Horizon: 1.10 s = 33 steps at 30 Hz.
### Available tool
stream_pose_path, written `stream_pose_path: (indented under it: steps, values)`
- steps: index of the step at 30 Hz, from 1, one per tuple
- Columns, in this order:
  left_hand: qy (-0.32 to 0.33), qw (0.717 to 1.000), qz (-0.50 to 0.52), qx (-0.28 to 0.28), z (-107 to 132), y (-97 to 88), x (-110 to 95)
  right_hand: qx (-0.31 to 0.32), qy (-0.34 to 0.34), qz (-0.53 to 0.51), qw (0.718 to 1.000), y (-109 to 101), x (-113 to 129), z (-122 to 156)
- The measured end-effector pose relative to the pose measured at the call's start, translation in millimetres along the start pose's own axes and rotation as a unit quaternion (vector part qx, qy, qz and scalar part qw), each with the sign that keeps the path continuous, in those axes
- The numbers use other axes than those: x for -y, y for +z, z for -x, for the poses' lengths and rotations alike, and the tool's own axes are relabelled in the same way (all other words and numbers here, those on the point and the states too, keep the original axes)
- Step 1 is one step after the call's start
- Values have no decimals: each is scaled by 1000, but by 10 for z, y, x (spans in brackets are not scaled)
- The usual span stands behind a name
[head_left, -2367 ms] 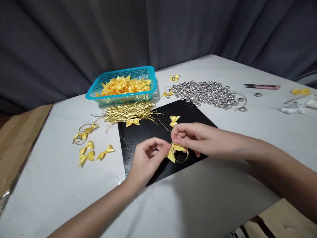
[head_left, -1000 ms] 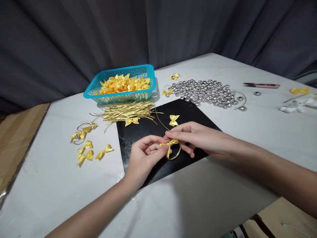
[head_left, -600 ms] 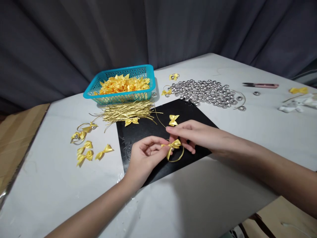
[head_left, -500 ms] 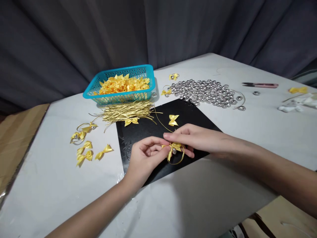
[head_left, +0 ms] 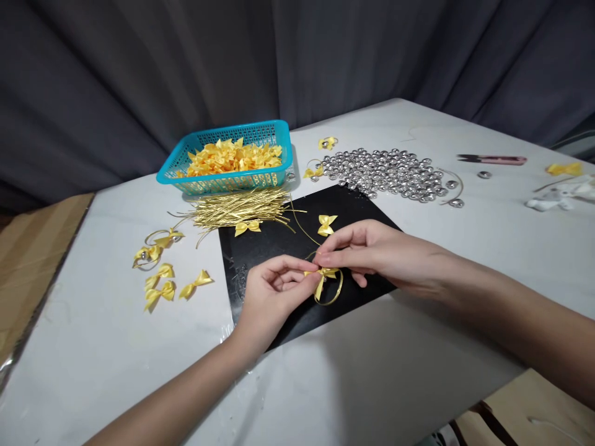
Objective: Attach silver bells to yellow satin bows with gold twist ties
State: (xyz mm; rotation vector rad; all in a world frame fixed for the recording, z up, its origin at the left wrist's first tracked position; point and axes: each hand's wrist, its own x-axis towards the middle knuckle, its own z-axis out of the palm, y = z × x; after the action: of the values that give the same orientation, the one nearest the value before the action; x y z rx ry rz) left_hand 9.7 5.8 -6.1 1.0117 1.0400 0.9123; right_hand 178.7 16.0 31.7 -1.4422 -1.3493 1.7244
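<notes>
Over the black mat (head_left: 274, 244), my left hand (head_left: 272, 294) pinches a yellow ribbon bow (head_left: 328, 272) between thumb and fingers. A gold cord (head_left: 339, 292) hangs in a loop below the bow, and a small silver bead at its middle is mostly hidden. My right hand (head_left: 372, 251) is closed at thumb and index finger on the cord just above the bow, with the other fingers curled behind. Another yellow bow (head_left: 326, 224) lies on the mat past my right fingertips.
Behind the mat are a pile of gold cords (head_left: 242, 207) and a blue basket (head_left: 223, 186) of yellow bows. Silver beads (head_left: 385, 173) lie heaped to the right, with pink-handled snips (head_left: 493, 160) beyond. Several bows (head_left: 160, 294), some with cord loops, lie at left.
My right hand has shifted slightly, its index finger now bent up and meeting the thumb at the cord. A short curve of cord shows above the bow. My left hand stays in place.
</notes>
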Motion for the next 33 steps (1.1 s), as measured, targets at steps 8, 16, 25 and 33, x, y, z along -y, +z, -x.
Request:
stream_pose_path:
  steps: [8, 16, 25, 33]
  values:
    - [-6, 1000, 7, 2, -20, -5, 18, -13, -99, -44, 994, 8, 48, 77]
    - [5, 1000, -23, 13, -20, 5, 6, -42, -160, -85, 983, -10, 70, 113]
    - [24, 994, -88, 68, -9, 2, 3, -86, -146, -111, 979, -37, 31, 56]
    - [22, 991, -109, 69, -1, 9, -25, -124, -124, -157, 972, -46, 55, 32]
